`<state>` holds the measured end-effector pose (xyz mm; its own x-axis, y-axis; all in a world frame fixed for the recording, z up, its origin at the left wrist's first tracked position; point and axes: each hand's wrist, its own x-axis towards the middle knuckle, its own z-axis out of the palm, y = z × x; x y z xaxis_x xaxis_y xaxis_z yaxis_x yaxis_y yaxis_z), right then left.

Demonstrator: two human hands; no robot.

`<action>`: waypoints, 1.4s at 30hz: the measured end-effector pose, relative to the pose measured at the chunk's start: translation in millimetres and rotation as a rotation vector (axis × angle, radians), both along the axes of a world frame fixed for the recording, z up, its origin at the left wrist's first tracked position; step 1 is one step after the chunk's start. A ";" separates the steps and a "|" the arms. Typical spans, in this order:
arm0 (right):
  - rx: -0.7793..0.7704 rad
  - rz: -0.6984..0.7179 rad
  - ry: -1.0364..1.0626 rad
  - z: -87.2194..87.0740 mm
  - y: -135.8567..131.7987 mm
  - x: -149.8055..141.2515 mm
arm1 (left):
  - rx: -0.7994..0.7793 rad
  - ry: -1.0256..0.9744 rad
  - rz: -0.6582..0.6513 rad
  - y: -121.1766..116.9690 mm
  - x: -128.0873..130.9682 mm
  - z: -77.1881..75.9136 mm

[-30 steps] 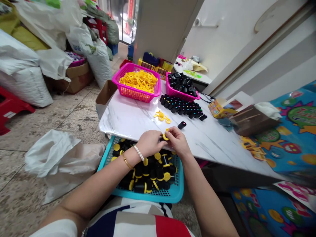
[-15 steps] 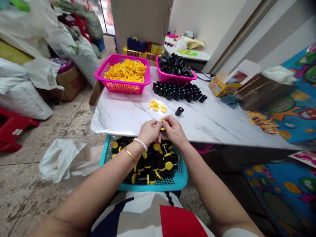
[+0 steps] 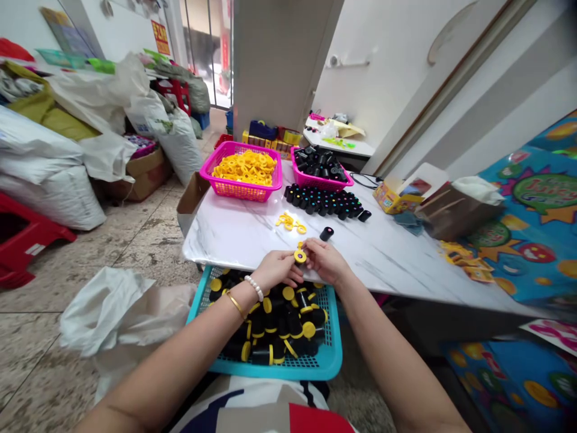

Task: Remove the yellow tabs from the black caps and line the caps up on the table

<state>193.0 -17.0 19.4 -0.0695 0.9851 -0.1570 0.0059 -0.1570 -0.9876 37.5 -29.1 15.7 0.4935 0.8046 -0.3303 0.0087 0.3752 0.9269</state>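
Note:
My left hand (image 3: 276, 269) and my right hand (image 3: 325, 260) meet at the near edge of the white marble table (image 3: 234, 231), fingers pinched together on one small black piece with a yellow ring (image 3: 300, 256). Under them a turquoise basket (image 3: 327, 358) holds several black pieces with yellow rings. A few loose yellow rings (image 3: 291, 223) and a single black cylinder (image 3: 326, 233) lie just beyond my hands.
A pink basket of yellow rings (image 3: 243, 168) and a pink basket of black cylinders (image 3: 321, 165) stand at the table's far end, with rows of black cylinders (image 3: 322, 201) before them. A brown box (image 3: 455, 210) sits right. White bags (image 3: 112, 313) lie on the floor left.
Both hands stay pinched on the same piece at the table edge; the yellow ring now shows face-up between the fingers. The camera has shifted, nothing else on the table has moved.

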 end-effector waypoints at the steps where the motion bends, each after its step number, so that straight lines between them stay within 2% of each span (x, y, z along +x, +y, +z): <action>1: -0.015 0.007 0.007 0.7 0.3 1.1 | 0.052 0.013 -0.038 -1.0 -1.6 0.0; 3: -0.006 0.013 0.001 -0.1 -1.3 2.8 | 0.221 0.114 -0.073 -2.6 -3.1 -0.9; 7: 0.129 -0.009 -0.042 -8.5 -7.9 7.6 | 0.662 0.449 0.041 -1.9 0.6 -4.8; 9: 0.139 -0.032 -0.044 -10.3 -8.5 11.0 | 0.779 0.519 0.052 -0.7 2.6 -6.1; 12: 0.023 0.041 -0.110 -2.6 -4.6 14.1 | 0.791 0.552 0.012 -0.1 2.8 -7.4; 15: -0.074 0.248 -0.270 12.0 0.8 12.6 | 0.801 0.559 0.002 0.0 2.4 -10.2; 18: 0.043 0.284 -0.519 19.8 0.9 7.5 | 0.796 0.635 0.018 0.6 5.5 -14.1; 21: 0.219 0.171 -0.697 17.2 -13.0 -0.3 | 0.797 0.722 0.030 -4.6 8.2 -14.2; 25: 0.376 0.022 -0.743 6.1 -50.0 -16.3 | 0.866 0.758 0.002 -27.5 -4.0 -9.2; 28: 0.417 0.113 -0.695 -0.7 -74.3 -29.6 | 0.935 0.811 -0.082 -46.7 -27.3 -8.0; 30: 0.460 0.195 -0.680 0.4 -78.6 -33.2 | 0.946 0.915 -0.110 -54.1 -44.4 -6.4; 32: 0.533 0.153 -0.695 6.4 -67.8 -26.5 | 0.942 1.014 -0.110 -55.4 -58.2 -3.2; 35: 0.621 -0.193 -0.751 17.1 -26.5 7.0 | 0.942 1.046 -0.077 -50.0 -68.4 1.1; 37: 0.583 -0.367 -0.807 19.6 6.1 37.6 | 0.941 1.029 -0.060 -46.2 -69.5 1.2; 40: 0.501 -0.350 -0.815 14.6 39.0 72.3 | 0.941 1.013 -0.048 -44.7 -67.5 -1.1; 42: 0.463 -0.284 -0.808 7.9 44.1 77.7 | 0.951 0.984 -0.039 -44.8 -65.8 -2.0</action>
<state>270.7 27.1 27.2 0.1390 0.9248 0.3541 0.7311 0.1453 -0.6666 -28.3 -74.0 13.7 0.4055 0.9071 0.1128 0.8036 -0.4126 0.4290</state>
